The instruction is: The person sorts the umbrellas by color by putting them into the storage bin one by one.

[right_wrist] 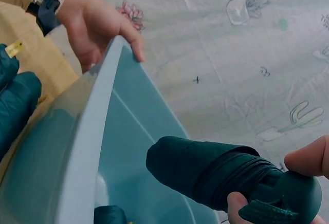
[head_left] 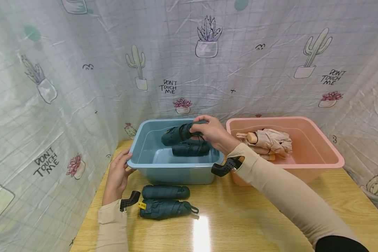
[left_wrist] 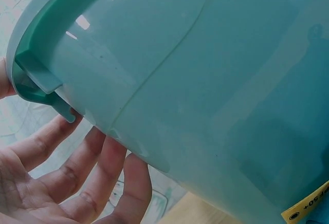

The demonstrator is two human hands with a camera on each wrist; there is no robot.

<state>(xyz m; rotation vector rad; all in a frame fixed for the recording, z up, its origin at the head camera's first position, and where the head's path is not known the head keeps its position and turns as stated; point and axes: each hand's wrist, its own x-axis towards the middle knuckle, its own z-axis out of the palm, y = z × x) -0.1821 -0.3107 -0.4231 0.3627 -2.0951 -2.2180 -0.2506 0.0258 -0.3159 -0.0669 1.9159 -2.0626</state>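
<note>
My right hand (head_left: 212, 131) grips a folded dark green umbrella (head_left: 176, 135) by its handle end, over the blue plastic bin (head_left: 173, 166). In the right wrist view, finger and thumb pinch the handle of that umbrella (right_wrist: 205, 168), with its wrist loop hanging below. Another dark green umbrella (head_left: 190, 149) lies inside the bin beneath it. At the bin's left front corner my left hand (head_left: 118, 173) holds the rim, its thumb over the edge and its fingers against the outer wall. Two more dark green folded umbrellas (head_left: 165, 192) lie on the table before the bin, the nearer with a yellow tag.
To the right stands a pink bin (head_left: 315, 166) holding several beige folded umbrellas (head_left: 271, 140), one with a wooden-looking handle. Both bins sit on a wood-grain table (head_left: 239, 220). A printed plastic curtain (head_left: 176, 52) hangs behind and along the sides.
</note>
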